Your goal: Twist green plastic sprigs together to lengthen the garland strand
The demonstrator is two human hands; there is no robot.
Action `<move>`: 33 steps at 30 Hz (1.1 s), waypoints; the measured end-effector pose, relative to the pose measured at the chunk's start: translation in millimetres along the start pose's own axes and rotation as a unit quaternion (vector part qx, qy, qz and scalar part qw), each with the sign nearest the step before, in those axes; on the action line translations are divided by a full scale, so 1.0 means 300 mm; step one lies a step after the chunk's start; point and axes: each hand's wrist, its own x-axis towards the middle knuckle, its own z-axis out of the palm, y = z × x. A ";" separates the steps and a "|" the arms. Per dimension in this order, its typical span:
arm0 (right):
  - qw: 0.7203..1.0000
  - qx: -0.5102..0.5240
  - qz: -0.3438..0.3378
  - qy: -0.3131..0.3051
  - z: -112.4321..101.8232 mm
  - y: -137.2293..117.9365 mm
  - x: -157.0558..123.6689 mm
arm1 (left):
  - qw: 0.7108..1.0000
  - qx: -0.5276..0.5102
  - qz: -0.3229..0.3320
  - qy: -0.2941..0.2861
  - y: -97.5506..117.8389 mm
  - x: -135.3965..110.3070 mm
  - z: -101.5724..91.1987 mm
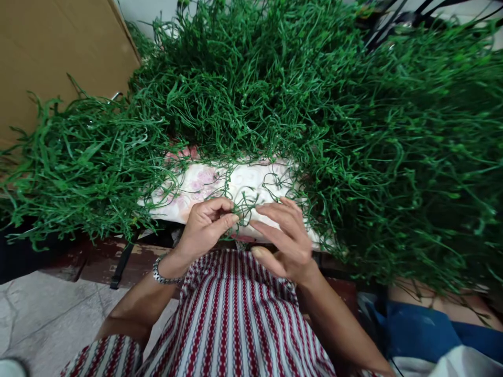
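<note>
A small sprig of thin green, plastic-looking stems (pixel 247 203) is held just in front of my body, over a white floral cloth (pixel 202 180). Thumb and forefinger of my left hand (pixel 206 222) pinch it at its left side. My right hand (pixel 288 238) is on the other side, its fingers apart and their tips close to the sprig; whether they touch it is unclear. A few loose strands (pixel 275 180) of the same kind lie on the cloth near the fingers.
Large heaps of the green stems surround the cloth: a left pile (pixel 90 162), a back pile (pixel 243 78) and a right pile (pixel 412 157). A cardboard sheet (pixel 58 57) stands at back left. Black cables (pixel 387 23) are at back right. Blue fabric (pixel 416 330) is at lower right.
</note>
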 end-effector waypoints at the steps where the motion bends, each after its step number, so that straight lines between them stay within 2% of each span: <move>1: 1.000 0.018 0.005 0.019 -0.018 -0.002 0.008 | 1.000 0.020 -0.003 -0.006 0.006 0.000 -0.002; 3: 0.998 0.039 0.009 0.046 -0.041 -0.008 0.035 | 0.998 0.047 -0.011 -0.035 0.014 0.001 0.000; 4: 0.998 0.044 0.005 0.041 -0.046 -0.010 0.053 | 0.997 0.055 -0.010 -0.051 0.016 0.002 0.005; 8: 0.994 0.072 -0.025 -0.084 -0.023 -0.006 0.107 | 0.994 0.069 0.008 -0.088 0.009 -0.004 0.026; 10: 0.989 0.082 -0.014 -0.118 -0.001 0.005 0.104 | 0.994 0.066 0.005 -0.089 0.005 -0.010 0.028; 14: 0.988 0.114 0.033 -0.103 0.028 0.019 0.061 | 0.993 0.077 0.008 -0.088 0.004 -0.016 0.017; 17: 0.983 0.146 0.076 -0.082 0.029 0.017 0.042 | 0.988 0.115 0.039 -0.096 0.001 -0.015 0.011; 20: 0.978 0.157 0.102 -0.090 0.017 0.018 0.042 | 0.978 0.163 0.066 -0.112 -0.003 -0.013 0.013; 24: 0.979 0.122 0.090 -0.135 0.001 0.025 0.043 | 0.963 0.228 0.072 -0.126 -0.001 -0.013 0.021; 29: 0.988 -0.006 0.036 -0.151 0.007 0.016 0.027 | 0.939 0.318 0.071 -0.112 -0.006 -0.016 0.029; 33: 0.983 -0.048 0.044 -0.174 0.011 0.003 0.008 | 0.922 0.359 0.091 -0.117 -0.020 -0.021 0.027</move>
